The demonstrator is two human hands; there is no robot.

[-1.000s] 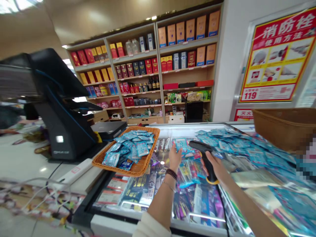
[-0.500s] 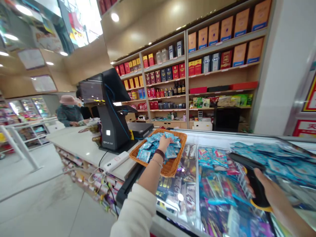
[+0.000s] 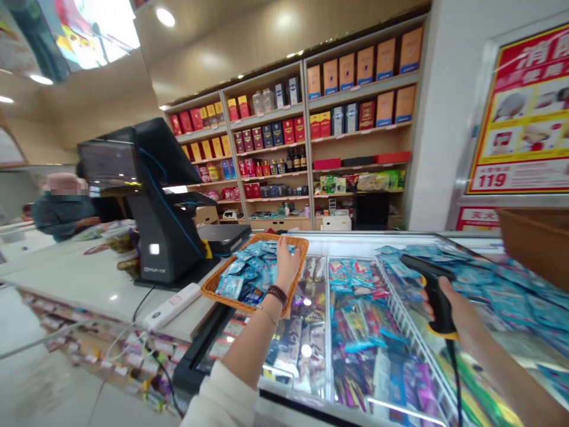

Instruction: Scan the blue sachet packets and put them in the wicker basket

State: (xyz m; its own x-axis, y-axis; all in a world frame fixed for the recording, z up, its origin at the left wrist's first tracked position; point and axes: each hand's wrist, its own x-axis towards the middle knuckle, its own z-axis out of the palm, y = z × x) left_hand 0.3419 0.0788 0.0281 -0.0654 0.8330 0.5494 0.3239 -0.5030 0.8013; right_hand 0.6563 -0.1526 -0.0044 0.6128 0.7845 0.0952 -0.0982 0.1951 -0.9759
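My left hand (image 3: pixel 287 261) reaches over the wicker basket (image 3: pixel 213 292) that holds several blue packets (image 3: pixel 249 270). Its fingers are spread and lie on the packets at the basket's right side, and nothing shows in its grasp. My right hand (image 3: pixel 457 314) is closed round the grip of a black barcode scanner (image 3: pixel 429 284) with a yellow base, held above the glass freezer lid (image 3: pixel 355 332). A black cord hangs down from the scanner.
A black checkout terminal (image 3: pixel 151 207) stands on the white counter left of the basket. More blue packets (image 3: pixel 498 290) lie spread on the freezer lid at the right. A person (image 3: pixel 62 207) stands behind the counter at far left. Shelves of boxed goods (image 3: pixel 311 130) fill the back wall.
The view swung left, then partly back right. My left hand went from the blue packets on the freezer lid over to the basket and rests there. The scanner stays in my right hand.
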